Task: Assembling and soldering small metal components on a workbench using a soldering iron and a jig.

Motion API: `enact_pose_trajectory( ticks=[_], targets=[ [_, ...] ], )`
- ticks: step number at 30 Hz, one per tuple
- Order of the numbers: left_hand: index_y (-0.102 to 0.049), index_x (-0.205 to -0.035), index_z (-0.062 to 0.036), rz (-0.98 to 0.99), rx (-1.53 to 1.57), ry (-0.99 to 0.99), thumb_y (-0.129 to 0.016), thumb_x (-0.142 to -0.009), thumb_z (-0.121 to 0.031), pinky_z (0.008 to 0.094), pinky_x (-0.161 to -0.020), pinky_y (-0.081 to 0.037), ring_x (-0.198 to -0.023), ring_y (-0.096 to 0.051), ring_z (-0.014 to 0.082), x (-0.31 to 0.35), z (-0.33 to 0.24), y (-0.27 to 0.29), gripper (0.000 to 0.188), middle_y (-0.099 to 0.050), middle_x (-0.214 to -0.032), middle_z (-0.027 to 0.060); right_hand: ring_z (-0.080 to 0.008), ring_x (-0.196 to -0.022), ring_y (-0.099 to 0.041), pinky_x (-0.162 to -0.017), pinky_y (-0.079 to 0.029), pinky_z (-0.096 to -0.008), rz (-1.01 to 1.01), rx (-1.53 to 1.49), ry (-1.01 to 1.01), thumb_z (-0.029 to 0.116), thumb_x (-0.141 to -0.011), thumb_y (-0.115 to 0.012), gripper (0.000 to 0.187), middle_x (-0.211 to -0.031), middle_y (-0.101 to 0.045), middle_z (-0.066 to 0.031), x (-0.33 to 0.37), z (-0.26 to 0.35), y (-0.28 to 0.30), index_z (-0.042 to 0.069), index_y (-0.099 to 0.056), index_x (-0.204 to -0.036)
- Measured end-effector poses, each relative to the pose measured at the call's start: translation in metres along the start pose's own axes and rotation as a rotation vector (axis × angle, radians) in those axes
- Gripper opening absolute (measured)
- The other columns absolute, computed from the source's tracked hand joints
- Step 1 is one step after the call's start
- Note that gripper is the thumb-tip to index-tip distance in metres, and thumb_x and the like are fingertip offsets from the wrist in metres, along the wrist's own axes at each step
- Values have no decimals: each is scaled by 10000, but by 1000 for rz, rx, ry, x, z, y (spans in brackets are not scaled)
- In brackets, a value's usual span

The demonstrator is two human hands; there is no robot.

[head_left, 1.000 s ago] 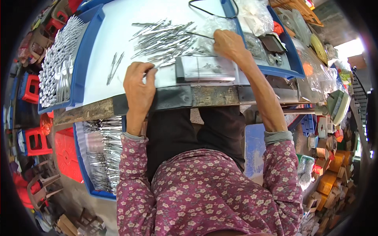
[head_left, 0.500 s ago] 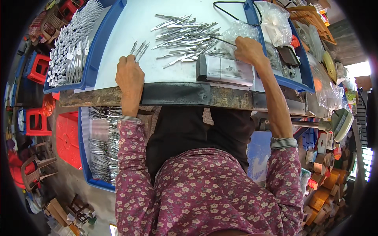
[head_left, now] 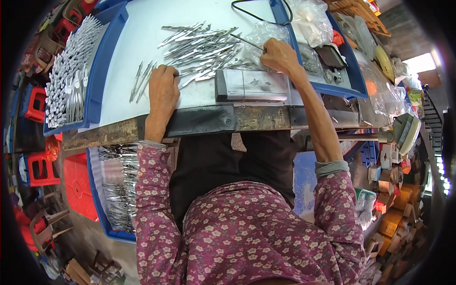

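A loose pile of thin silvery metal strips [head_left: 204, 47] lies on the white tabletop. My left hand [head_left: 164, 90] rests at the pile's lower left edge. Its fingers are curled downward, and whatever they pinch is hidden. Just left of it, a few separate metal strips [head_left: 140, 83] lie side by side. My right hand [head_left: 280, 54] is closed around a thin dark rod [head_left: 248, 42], whose tip points left over the right side of the pile. Below that hand sits a grey block-like box [head_left: 254, 85] with a cord around it.
A blue tray [head_left: 110, 52] of upright white-ended pieces stands at the left. Another blue tray [head_left: 349, 89] at the right contains plastic bags [head_left: 311, 21]. Clear plastic [head_left: 266, 34] lies behind my right hand. Below the wooden table edge [head_left: 263, 118], a blue crate [head_left: 121, 233] contains more metal strips.
My left hand has moved right, from the separate strips to the pile's edge. The right hand still grips the rod, its tip now farther from the strips. The whole view has shifted slightly.
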State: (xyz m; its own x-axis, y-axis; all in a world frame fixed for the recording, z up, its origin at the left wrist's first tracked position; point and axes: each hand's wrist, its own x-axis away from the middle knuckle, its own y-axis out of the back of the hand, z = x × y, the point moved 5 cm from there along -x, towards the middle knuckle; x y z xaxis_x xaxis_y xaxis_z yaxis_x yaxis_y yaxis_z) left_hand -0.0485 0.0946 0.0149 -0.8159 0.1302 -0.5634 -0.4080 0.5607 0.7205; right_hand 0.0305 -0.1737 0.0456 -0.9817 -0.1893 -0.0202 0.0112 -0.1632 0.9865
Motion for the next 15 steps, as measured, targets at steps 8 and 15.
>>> enact_pose_trajectory(
  ticks=[8,15],
  targets=[
    [-544,-857,-2,-88,1,-27,-570,-753,-3,406,-679,-397,-781,-500,326,3,-20,11,107,-544,-811,150,-346,-585,-602,-555,-454,-397,-36,-129,26,177,-616,-560,248,-592,-561,-250,-4,-10,-1,-68,-584,-641],
    [-562,-906,-3,-168,419,278,-545,-834,-32,290,-636,-442,-712,-568,213,-1,-43,32,80,-588,-781,114,-183,-534,-530,-504,-421,-294,-135,-450,94,125,-678,-576,191,-620,-571,-127,2,-16,18,-53,-592,-745]
  ],
)
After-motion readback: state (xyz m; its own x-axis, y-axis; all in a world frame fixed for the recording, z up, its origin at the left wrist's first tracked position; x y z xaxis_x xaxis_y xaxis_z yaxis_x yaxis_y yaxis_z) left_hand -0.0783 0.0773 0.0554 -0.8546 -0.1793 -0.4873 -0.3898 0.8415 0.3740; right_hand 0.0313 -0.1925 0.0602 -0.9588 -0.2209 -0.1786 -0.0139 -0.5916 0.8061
